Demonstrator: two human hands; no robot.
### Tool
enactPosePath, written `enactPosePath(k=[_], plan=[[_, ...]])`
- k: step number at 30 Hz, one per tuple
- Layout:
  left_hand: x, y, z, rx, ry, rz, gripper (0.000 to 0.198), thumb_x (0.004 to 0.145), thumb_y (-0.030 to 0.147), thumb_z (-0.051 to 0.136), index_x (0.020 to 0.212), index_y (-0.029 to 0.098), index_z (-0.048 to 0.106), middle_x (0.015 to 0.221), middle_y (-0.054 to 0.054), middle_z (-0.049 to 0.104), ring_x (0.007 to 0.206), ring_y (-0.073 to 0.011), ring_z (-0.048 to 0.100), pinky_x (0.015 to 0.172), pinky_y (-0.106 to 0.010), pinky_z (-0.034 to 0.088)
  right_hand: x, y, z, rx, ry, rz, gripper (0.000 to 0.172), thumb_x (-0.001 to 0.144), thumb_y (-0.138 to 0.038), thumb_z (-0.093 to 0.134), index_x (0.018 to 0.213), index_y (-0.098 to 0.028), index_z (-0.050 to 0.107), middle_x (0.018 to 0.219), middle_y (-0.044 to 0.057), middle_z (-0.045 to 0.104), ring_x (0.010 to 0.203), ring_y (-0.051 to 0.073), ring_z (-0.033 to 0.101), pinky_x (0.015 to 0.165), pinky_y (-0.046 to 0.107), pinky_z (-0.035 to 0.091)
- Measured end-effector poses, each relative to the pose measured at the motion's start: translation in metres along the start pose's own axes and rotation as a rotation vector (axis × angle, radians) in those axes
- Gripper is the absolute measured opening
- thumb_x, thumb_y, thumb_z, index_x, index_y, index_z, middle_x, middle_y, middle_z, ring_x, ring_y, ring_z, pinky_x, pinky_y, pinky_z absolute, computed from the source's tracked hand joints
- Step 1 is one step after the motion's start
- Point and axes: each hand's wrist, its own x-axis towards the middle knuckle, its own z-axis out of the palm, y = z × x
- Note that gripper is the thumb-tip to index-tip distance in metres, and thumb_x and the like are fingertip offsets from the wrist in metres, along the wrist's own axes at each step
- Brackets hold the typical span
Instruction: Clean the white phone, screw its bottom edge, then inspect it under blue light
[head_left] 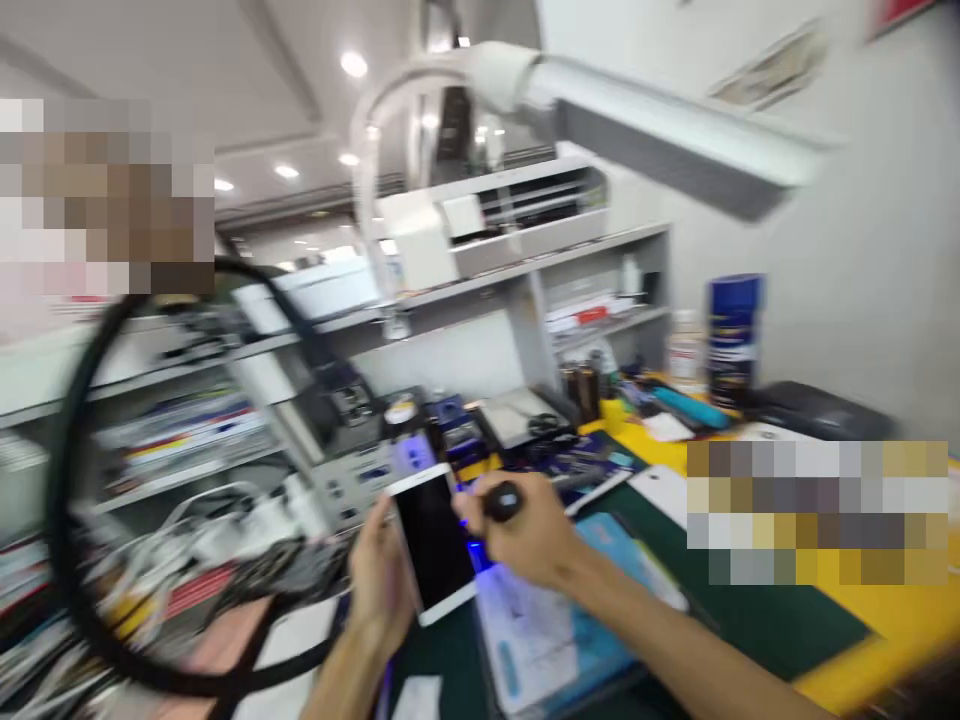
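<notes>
My left hand is closed along the left edge of a white smartphone, which is held tilted with its black screen towards me. My right hand makes a fist round a black-handled tool by the phone's right edge. Only the round butt of the handle shows, and the tool's tip is hidden. A blue-violet glow falls beside the phone, below my right fingers. Under the right forearm lies a light blue and white mat or packet on the dark green work mat. The picture is blurred by motion.
A black ring on a cable loops at the left, near tangled white cables. A white lamp hangs overhead. Shelves stand behind. A blue spray can and small tools sit at the back right.
</notes>
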Motion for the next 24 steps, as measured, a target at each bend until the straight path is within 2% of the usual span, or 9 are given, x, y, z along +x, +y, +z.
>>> enactPosePath(k=[3, 6, 9, 12, 16, 17, 20, 22, 24], plan=[[-0.003, 0.017, -0.026, -0.047, -0.059, -0.007, 0.043, 0.086, 0.044, 0.065, 0.114, 0.012, 0.072, 0.103, -0.010, 0.078, 0.098, -0.0326, 0.072, 0.093, -0.046, 0.053, 0.003, 0.003, 0.001, 0.105, -0.003, 0.058, 0.026, 0.091, -0.033, 0.062, 0.067, -0.021, 0.064, 0.055, -0.004, 0.060, 0.053, 0.014, 0.061, 0.054, 0.025, 0.048], [-0.002, 0.018, -0.027, -0.082, -0.156, -0.050, 0.046, 0.087, 0.047, 0.063, 0.115, 0.012, 0.072, 0.105, -0.011, 0.078, 0.099, -0.0347, 0.072, 0.095, -0.047, 0.052, -0.002, -0.001, 0.002, 0.141, -0.054, 0.114, 0.026, 0.095, -0.043, 0.059, 0.088, -0.020, 0.071, 0.061, -0.003, 0.065, 0.054, 0.017, 0.068, 0.053, 0.026, 0.053], [-0.001, 0.016, -0.023, -0.114, -0.217, -0.067, 0.051, 0.087, 0.051, 0.061, 0.116, 0.011, 0.071, 0.105, -0.013, 0.078, 0.098, -0.0349, 0.073, 0.096, -0.047, 0.052, -0.004, -0.005, 0.008, 0.120, -0.093, 0.108, 0.031, 0.097, -0.047, 0.054, 0.094, -0.021, 0.070, 0.078, 0.001, 0.072, 0.064, 0.018, 0.074, 0.064, 0.028, 0.060], [0.002, 0.015, -0.023, -0.121, -0.238, -0.085, 0.052, 0.085, 0.051, 0.062, 0.116, 0.010, 0.071, 0.102, -0.014, 0.078, 0.097, -0.0351, 0.073, 0.095, -0.048, 0.052, 0.000, -0.008, 0.008, 0.022, -0.139, 0.044, 0.028, 0.098, -0.043, 0.052, 0.091, -0.021, 0.069, 0.081, 0.002, 0.073, 0.066, 0.019, 0.072, 0.067, 0.030, 0.059], [0.004, 0.012, -0.029, -0.110, -0.235, -0.094, 0.043, 0.086, 0.043, 0.063, 0.115, 0.012, 0.072, 0.092, -0.011, 0.079, 0.092, -0.0334, 0.074, 0.092, -0.047, 0.055, -0.005, -0.012, -0.013, -0.246, -0.267, -0.082, 0.008, 0.091, -0.021, 0.061, 0.087, -0.023, 0.068, 0.098, 0.005, 0.071, 0.088, 0.023, 0.069, 0.085, 0.037, 0.053], [0.004, 0.011, -0.031, -0.096, -0.209, -0.074, 0.040, 0.085, 0.039, 0.064, 0.115, 0.013, 0.072, 0.089, -0.010, 0.079, 0.089, -0.0324, 0.075, 0.090, -0.047, 0.056, -0.010, -0.013, -0.021, -0.328, -0.315, -0.089, 0.013, 0.086, -0.012, 0.063, 0.089, -0.024, 0.068, 0.103, 0.005, 0.070, 0.093, 0.025, 0.068, 0.087, 0.040, 0.052], [0.005, 0.010, -0.034, -0.066, -0.124, -0.008, 0.038, 0.086, 0.036, 0.066, 0.118, 0.017, 0.070, 0.084, -0.006, 0.079, 0.083, -0.0300, 0.076, 0.086, -0.046, 0.058, -0.031, -0.011, -0.041, -0.557, -0.455, -0.032, 0.048, 0.065, 0.010, 0.057, 0.098, -0.024, 0.067, 0.122, 0.009, 0.064, 0.106, 0.033, 0.065, 0.085, 0.046, 0.054], [0.004, 0.012, -0.031, -0.063, -0.127, -0.059, 0.043, 0.088, 0.043, 0.062, 0.120, 0.015, 0.069, 0.086, -0.009, 0.079, 0.083, -0.0307, 0.076, 0.084, -0.047, 0.059, -0.043, -0.006, -0.050, -0.667, -0.532, 0.007, 0.066, 0.055, 0.016, 0.050, 0.107, -0.023, 0.066, 0.138, 0.014, 0.057, 0.119, 0.040, 0.060, 0.087, 0.051, 0.055], [0.001, 0.016, -0.024, -0.060, -0.147, -0.122, 0.049, 0.090, 0.048, 0.057, 0.118, 0.010, 0.069, 0.088, -0.013, 0.079, 0.082, -0.0319, 0.076, 0.082, -0.048, 0.060, -0.050, -0.002, -0.053, -0.736, -0.597, 0.015, 0.079, 0.053, 0.018, 0.046, 0.118, -0.023, 0.065, 0.151, 0.016, 0.047, 0.126, 0.044, 0.057, 0.092, 0.056, 0.054]])
